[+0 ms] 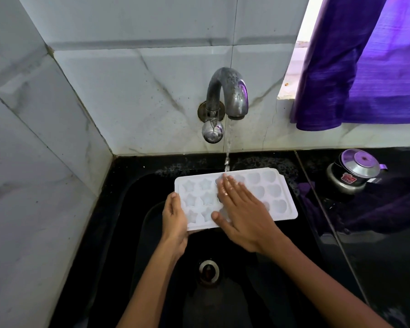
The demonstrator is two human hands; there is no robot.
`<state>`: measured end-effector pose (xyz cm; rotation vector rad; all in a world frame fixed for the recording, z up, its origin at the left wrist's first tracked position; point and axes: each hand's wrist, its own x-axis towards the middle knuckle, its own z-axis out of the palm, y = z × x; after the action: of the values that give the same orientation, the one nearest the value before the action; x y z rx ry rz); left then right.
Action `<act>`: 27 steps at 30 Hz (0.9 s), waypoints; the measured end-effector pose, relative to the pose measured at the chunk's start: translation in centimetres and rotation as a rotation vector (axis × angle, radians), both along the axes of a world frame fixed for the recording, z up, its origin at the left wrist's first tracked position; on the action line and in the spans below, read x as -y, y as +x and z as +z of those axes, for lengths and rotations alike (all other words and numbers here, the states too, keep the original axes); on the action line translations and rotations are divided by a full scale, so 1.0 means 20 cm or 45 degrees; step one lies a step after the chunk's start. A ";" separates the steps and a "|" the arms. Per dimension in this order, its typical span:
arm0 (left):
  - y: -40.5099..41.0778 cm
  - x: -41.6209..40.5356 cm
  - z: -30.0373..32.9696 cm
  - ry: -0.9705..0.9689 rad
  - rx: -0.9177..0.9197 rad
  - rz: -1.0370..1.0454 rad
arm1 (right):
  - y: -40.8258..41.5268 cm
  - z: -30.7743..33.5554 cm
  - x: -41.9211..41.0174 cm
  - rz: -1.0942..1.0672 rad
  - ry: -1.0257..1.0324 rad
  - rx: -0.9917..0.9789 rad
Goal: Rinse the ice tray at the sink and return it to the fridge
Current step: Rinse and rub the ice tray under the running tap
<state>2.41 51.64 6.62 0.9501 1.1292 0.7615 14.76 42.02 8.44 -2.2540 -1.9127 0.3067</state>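
The rinse is under way: the tray point(234, 197) hangs over the sink point(118, 209) beneath the tap point(227, 93), water landing on its far edge. The left hand point(174, 221) grips the tray's left end, thumb curled over the rim. The right hand point(242, 209) lies flat on the moulds, fingers straight and together. By my judgement, finishing the rinse, shutting off the tap and the trip to the fridge remain.

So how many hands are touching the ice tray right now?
2. The left hand grips the ice tray by its left end, thumb on the rim. The right hand lies flat across the tray's middle, fingertips under the running water.
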 end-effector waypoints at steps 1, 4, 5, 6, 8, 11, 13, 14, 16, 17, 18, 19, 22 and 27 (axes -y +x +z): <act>0.00 0.00 0.00 0.000 -0.002 -0.002 | -0.02 0.00 0.01 0.073 -0.011 0.005; -0.01 0.00 -0.01 -0.019 -0.003 0.001 | 0.01 0.00 0.08 0.157 -0.040 -0.010; -0.02 -0.01 -0.01 -0.027 0.002 -0.010 | 0.03 -0.01 0.10 0.130 -0.030 -0.014; -0.02 -0.01 -0.01 -0.032 0.005 -0.029 | 0.06 -0.01 0.10 0.085 -0.017 -0.019; -0.01 -0.01 -0.01 -0.048 0.013 -0.075 | 0.09 -0.01 0.06 0.003 0.005 -0.009; 0.03 0.02 0.00 -0.050 0.037 -0.120 | 0.04 0.00 -0.01 0.030 0.024 0.023; 0.05 0.04 -0.01 -0.039 0.063 -0.152 | -0.05 0.00 -0.04 0.124 0.024 0.004; 0.06 0.05 -0.01 -0.032 0.079 -0.172 | -0.08 0.00 -0.04 0.176 0.028 -0.009; 0.08 0.05 0.00 -0.021 0.113 -0.198 | -0.10 0.00 -0.03 0.242 0.044 -0.039; 0.08 0.05 0.01 -0.024 0.124 -0.194 | -0.09 0.00 -0.02 0.248 0.046 -0.059; 0.09 0.04 0.01 -0.038 0.139 -0.194 | -0.08 0.00 -0.02 0.238 0.044 -0.068; 0.09 0.04 0.01 -0.051 0.155 -0.194 | -0.06 0.01 -0.01 0.213 0.046 -0.058; 0.10 0.04 0.00 -0.061 0.143 -0.238 | 0.00 0.01 -0.02 0.088 0.058 0.027; 0.09 0.02 -0.01 -0.132 0.209 -0.326 | -0.05 0.01 -0.08 0.106 0.120 0.110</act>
<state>4.27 51.29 6.40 0.9069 0.8751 0.5568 13.74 43.59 8.58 -2.1646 -2.0225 0.1293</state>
